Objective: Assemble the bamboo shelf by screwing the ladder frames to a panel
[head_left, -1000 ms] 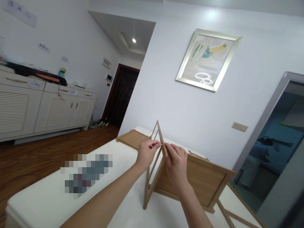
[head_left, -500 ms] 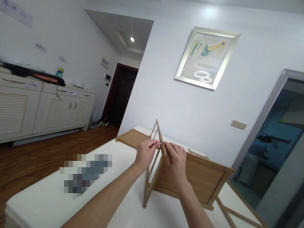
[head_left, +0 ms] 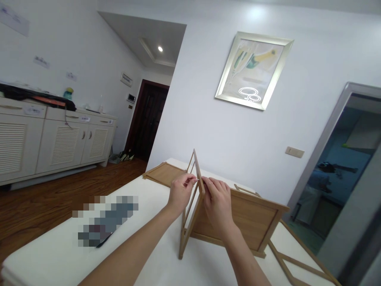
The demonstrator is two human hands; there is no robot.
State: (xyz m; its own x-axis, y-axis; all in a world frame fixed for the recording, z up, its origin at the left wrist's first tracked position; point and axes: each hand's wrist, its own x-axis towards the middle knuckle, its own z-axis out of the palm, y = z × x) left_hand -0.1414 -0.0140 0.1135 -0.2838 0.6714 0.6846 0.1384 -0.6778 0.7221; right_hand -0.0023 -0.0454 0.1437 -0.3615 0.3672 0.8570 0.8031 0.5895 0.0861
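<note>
My left hand (head_left: 181, 194) has its thumb and fingers pinched together on a thin pale piece at the left side of an upright wooden frame (head_left: 187, 240). The piece reaches towards the frame and is too small to name. Opposite it, my right hand (head_left: 218, 200) is closed over the frame's edge, its fingertips partly hidden. A wooden panel (head_left: 248, 218) stands on edge at right angles to the frame, behind my right forearm. Flat on the white table (head_left: 145, 238), beyond my left hand, lies another wooden panel (head_left: 163, 173).
A blurred-out dark object (head_left: 110, 222) lies on the table at left. More wooden frame pieces (head_left: 303, 264) lie at right. A white cabinet (head_left: 64, 143) stands along the left wall, and a framed picture (head_left: 226, 93) hangs ahead. A doorway (head_left: 342, 167) opens at right.
The whole view has shifted slightly, so most things sit a little further left. Both hands keep their places at the frame; the left fingers have turned slightly around the thin piece.
</note>
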